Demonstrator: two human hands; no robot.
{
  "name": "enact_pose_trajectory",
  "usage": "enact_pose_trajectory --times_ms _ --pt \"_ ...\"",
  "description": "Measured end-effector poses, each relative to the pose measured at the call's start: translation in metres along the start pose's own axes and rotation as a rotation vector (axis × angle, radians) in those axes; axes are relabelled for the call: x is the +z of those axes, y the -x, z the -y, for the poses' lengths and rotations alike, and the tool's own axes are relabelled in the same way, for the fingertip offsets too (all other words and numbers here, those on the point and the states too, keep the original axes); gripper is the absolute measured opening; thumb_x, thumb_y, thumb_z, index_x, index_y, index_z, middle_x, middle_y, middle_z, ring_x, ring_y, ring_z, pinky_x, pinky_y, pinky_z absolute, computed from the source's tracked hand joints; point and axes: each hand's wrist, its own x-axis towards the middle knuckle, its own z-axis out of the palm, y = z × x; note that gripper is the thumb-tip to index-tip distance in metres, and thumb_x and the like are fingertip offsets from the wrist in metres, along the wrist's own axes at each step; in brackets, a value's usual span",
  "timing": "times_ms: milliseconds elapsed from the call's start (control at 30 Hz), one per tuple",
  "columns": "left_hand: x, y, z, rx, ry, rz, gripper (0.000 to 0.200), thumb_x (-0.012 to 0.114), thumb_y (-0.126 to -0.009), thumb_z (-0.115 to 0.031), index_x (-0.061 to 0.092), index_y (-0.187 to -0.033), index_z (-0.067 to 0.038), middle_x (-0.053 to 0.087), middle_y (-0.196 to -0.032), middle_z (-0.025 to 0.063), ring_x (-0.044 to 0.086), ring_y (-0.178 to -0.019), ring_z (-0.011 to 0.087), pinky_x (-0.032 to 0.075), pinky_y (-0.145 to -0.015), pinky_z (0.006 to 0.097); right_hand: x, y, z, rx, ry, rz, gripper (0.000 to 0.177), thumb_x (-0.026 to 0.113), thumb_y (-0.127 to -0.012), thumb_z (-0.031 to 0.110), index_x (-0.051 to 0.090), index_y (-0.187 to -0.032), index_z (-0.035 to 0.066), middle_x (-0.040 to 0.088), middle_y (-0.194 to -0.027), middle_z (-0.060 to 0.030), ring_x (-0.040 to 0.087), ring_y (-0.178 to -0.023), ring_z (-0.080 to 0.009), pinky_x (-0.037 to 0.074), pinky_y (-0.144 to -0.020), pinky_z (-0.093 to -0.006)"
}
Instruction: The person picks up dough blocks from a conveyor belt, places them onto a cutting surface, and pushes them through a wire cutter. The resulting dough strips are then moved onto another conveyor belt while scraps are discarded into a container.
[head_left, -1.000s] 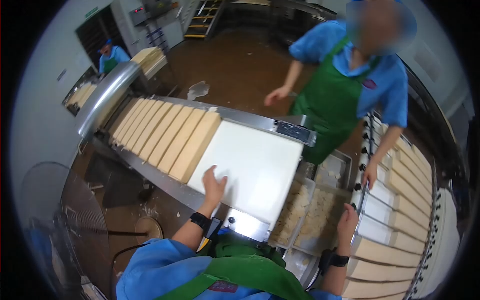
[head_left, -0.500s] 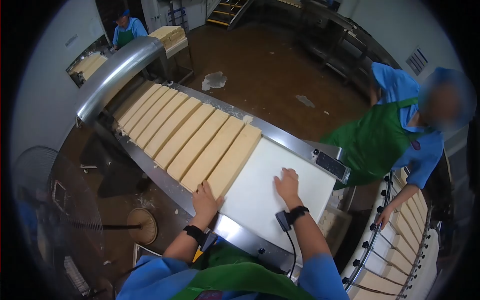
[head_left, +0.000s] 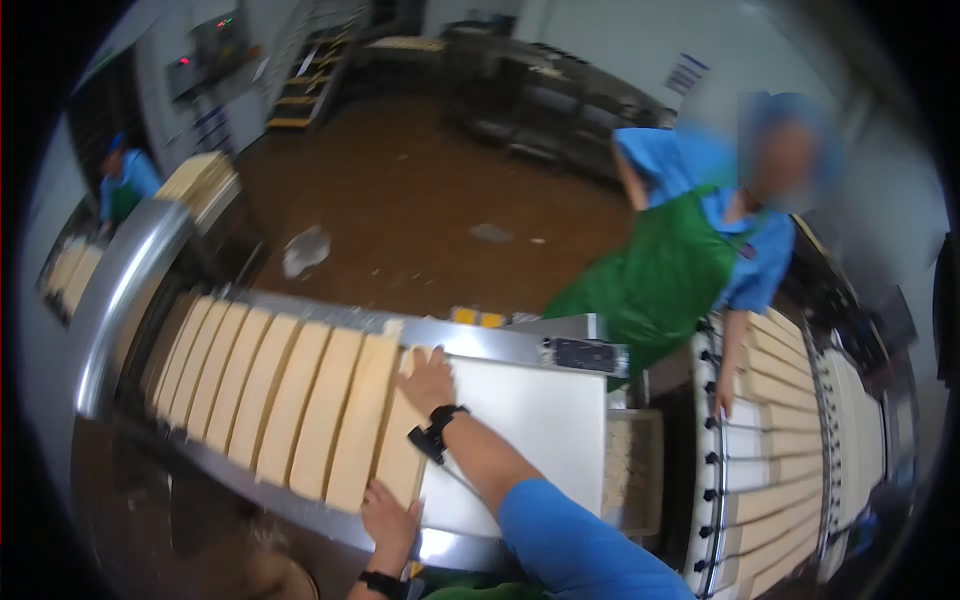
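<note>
Several long pale-yellow blocks (head_left: pixel 308 400) lie side by side on a white belt (head_left: pixel 520 430) with metal edges. My left hand (head_left: pixel 390 520) touches the near end of the rightmost block (head_left: pixel 402 450), its fingers partly spread. At the far end of that same block, my right hand (head_left: pixel 428 382) rests on it with fingers apart, and the arm crosses over the belt. Both wrists wear black bands, and a small dark device hangs at the right one.
A co-worker in a green apron (head_left: pixel 650 270) stands at the right, one hand on a curved conveyor (head_left: pixel 710 500) carrying more blocks. A curved metal hood (head_left: pixel 135 300) spans the belt's left end. Another person (head_left: pixel 128 185) is beyond it. A bin (head_left: pixel 655 475) holds scraps.
My right hand has moved left from above the bare belt onto the far end of the rightmost block. My left hand stays at its near end. The view has turned.
</note>
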Motion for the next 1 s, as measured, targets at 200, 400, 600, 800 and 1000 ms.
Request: enact_pose_trajectory --times_ms 200,400,600,800,1000 --pt "-0.014 0.006 -0.02 0.211 0.247 0.132 0.096 0.081 -0.066 -0.043 0.033 -0.132 0.007 0.047 -0.112 0.0236 0.054 -0.095 0.0412 0.05 -0.079 0.0469 -0.058 0.041 -0.095 0.248 -0.14 -0.1 0.084 0.07 -0.073 0.042 0.034 -0.141 0.006 0.037 -0.136 -0.0193 0.041 -0.127 -0.0394 0.038 -0.104 -0.0487" --pt "-0.042 0.035 -0.09 0.445 0.378 0.532 0.091 0.08 -0.067 -0.044 0.031 -0.127 0.004 0.043 -0.112 0.0283 0.056 -0.089 0.0481 0.051 -0.077 0.055 -0.099 0.102 -0.224 0.503 -0.108 -0.342 0.092 0.071 -0.071 0.047 0.033 -0.136 -0.006 0.007 -0.151 -0.0348 0.028 -0.137 -0.046 0.038 -0.102 -0.0537" --pt "-0.034 0.069 -0.161 0.601 0.534 0.272 0.075 0.08 -0.07 -0.031 0.035 -0.118 0.005 0.041 -0.109 0.0289 0.055 -0.092 0.0475 0.05 -0.082 0.0496 -0.136 0.183 -0.316 0.67 -0.458 -0.516 0.084 0.074 -0.071 0.036 0.03 -0.129 -0.006 0.019 -0.142 -0.0337 0.039 -0.126 -0.0481 0.044 -0.098 -0.049" --pt "-0.054 0.114 -0.262 0.795 0.699 0.109 0.07 0.078 -0.07 -0.014 0.041 -0.128 -0.001 0.036 -0.123 0.0337 0.041 -0.113 0.0494 0.043 -0.096 0.0485 -0.21 0.282 -0.399 0.638 -0.574 -0.996 0.07 0.071 -0.073 0.024 0.032 -0.123 -0.006 0.038 -0.121 -0.0294 0.042 -0.111 -0.0458 0.038 -0.098 -0.0504" --pt "-0.052 0.164 -0.365 0.93 0.797 -0.031 0.081 0.075 -0.069 -0.004 0.035 -0.14 -0.004 0.014 -0.144 0.0326 0.023 -0.133 0.05 0.03 -0.111 0.0453 -0.271 0.339 -0.515 0.709 -0.563 -1.225 0.072 0.072 -0.074 0.031 0.039 -0.124 -0.009 0.046 -0.119 -0.033 0.044 -0.112 -0.0446 0.039 -0.099 -0.0493"
